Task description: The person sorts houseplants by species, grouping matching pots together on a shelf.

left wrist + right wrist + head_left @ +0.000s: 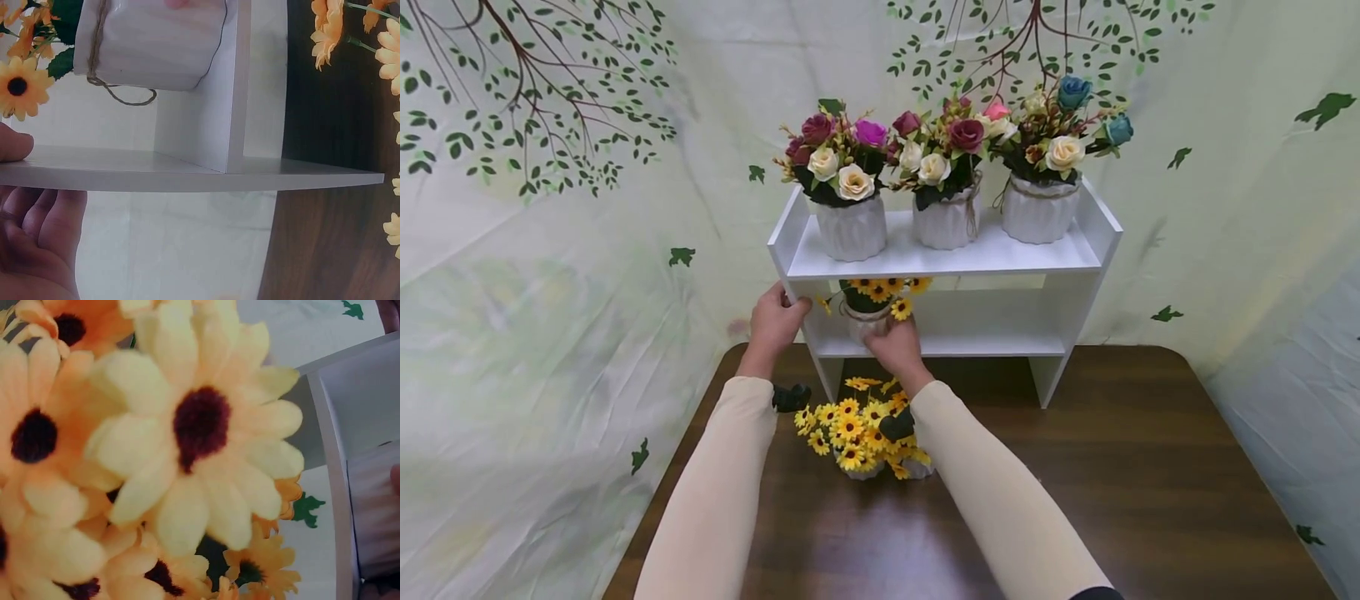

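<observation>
My left hand (775, 327) grips the left side panel (187, 179) of a white shelf unit, thumb on the inner face and fingers on the outer. My right hand (897, 346) holds a white flowerpot (857, 323) at the left end of the lower shelf. Twine circles this pot, and yellow daisy-like flowers (880, 290) with dark centres rise from it. In the left wrist view, the pot (156, 44) appears sideways against the shelf board (237, 94). Only a fingertip shows on the pot (375, 512) in the right wrist view; most fingers are hidden.
More yellow flowers (850, 427) in white pots stand on the brown table (1112, 467) before the unit, beneath my forearms. Three white pots of artificial roses line the top shelf (895, 262). A leaf-patterned cloth (587, 275) hangs behind.
</observation>
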`<state>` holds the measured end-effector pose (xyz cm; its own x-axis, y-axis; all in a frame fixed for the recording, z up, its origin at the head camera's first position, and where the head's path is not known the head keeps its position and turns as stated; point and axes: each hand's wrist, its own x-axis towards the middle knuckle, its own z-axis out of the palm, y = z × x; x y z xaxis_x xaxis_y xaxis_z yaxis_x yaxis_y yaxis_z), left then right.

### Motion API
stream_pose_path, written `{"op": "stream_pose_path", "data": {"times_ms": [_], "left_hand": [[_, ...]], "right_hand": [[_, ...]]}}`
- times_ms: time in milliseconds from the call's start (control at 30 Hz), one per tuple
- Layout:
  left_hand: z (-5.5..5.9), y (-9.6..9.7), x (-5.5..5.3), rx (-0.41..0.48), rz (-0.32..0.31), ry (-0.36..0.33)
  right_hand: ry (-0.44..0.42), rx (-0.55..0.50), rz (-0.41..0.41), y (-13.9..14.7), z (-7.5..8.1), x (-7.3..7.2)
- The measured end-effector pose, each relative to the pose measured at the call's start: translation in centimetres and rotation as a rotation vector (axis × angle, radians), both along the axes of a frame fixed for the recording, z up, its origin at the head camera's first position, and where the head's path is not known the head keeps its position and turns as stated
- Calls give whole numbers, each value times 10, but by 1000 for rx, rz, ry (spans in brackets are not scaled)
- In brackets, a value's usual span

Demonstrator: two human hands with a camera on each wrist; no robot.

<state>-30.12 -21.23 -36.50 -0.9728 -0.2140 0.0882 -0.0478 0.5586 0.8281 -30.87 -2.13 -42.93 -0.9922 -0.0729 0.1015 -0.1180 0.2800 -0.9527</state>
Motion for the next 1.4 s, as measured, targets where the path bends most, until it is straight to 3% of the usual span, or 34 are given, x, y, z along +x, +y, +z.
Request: {"op": "stream_pose_path", "data": {"times_ms": [300,533,633,767,867,1000,1200,1300,1400], "left_hand": [[0,2,-4,-9,5,11],[2,1,-3,-14,28,44],[-3,3,-3,-24,73,61],[-9,6,-2,-86,179,151],[-12,8,1,-158,241,255],[-15,12,6,-164,258,418],[-14,19,10,-176,294,643],[-10,22,10,-177,309,669],[-5,25,11,-131,273,612]], "right_hand": [[-28,46,31,14,7,7],[-74,163,71,44,16,26],[-45,172,92,61,16,37],[13,156,118,84,12,57],[45,167,120,103,0,74],[74,176,73,129,-28,94],[4,201,-36,157,-67,108],[-51,232,-14,163,-80,111],[-120,247,43,164,-92,114]]}}
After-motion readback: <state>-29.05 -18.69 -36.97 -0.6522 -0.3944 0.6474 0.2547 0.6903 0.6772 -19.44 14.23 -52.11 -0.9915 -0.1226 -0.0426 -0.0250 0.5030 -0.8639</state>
